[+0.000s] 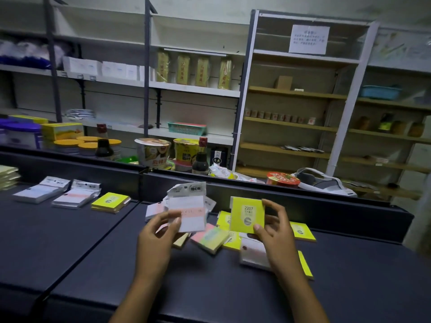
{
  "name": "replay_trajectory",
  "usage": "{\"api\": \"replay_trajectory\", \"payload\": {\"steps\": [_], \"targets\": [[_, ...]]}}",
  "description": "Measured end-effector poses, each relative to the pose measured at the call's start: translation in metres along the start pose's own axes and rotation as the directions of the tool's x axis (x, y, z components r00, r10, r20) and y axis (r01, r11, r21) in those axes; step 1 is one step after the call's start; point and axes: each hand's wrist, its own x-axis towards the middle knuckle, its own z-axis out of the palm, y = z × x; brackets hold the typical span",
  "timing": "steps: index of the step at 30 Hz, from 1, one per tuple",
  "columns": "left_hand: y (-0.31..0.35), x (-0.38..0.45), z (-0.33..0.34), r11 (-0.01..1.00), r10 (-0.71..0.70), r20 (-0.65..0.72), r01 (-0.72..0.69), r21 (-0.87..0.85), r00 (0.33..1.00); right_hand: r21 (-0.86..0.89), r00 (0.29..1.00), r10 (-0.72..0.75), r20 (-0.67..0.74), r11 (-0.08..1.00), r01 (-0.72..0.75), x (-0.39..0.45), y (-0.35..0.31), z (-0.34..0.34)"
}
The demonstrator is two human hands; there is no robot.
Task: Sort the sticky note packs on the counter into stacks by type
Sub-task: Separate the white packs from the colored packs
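Note:
My left hand (161,231) holds up a white sticky note pack with a pink band (190,210), still in its clear hang bag. My right hand (272,231) grips a yellow pack marked 2207 (247,214), upright, above the dark counter (116,264). Under both hands lies a loose heap: a pastel multicolour pack (211,238), more yellow packs (302,231) and a white bagged pack (253,255). On the left of the counter sit sorted stacks: two white bagged stacks (38,192) (75,198) and a yellow stack (110,202).
A raised black ledge (303,201) runs along the counter's far edge. Behind it stand noodle cups (152,151), soy sauce bottles (200,159) and tins. Shelving with goods fills the back wall. Pale yellow pads (8,177) lie at the far left edge.

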Motion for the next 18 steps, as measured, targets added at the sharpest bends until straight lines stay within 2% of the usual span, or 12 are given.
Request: {"api": "replay_trajectory", "payload": {"steps": [5,11,18], "targets": [[0.033,-0.036,-0.072,0.998,-0.045,0.002,0.045,-0.037,0.999,0.036,1.0,0.008,0.026,0.999,-0.009,-0.057,-0.024,0.048],[0.084,-0.066,-0.166,0.998,0.009,0.007,-0.01,0.065,1.0,0.14,0.998,0.024,0.057,0.99,-0.031,-0.121,-0.059,0.113],[0.141,-0.113,-0.265,0.987,0.064,-0.039,-0.057,0.148,0.997,0.085,0.994,0.001,0.11,0.996,-0.01,-0.189,-0.099,0.183]]}}
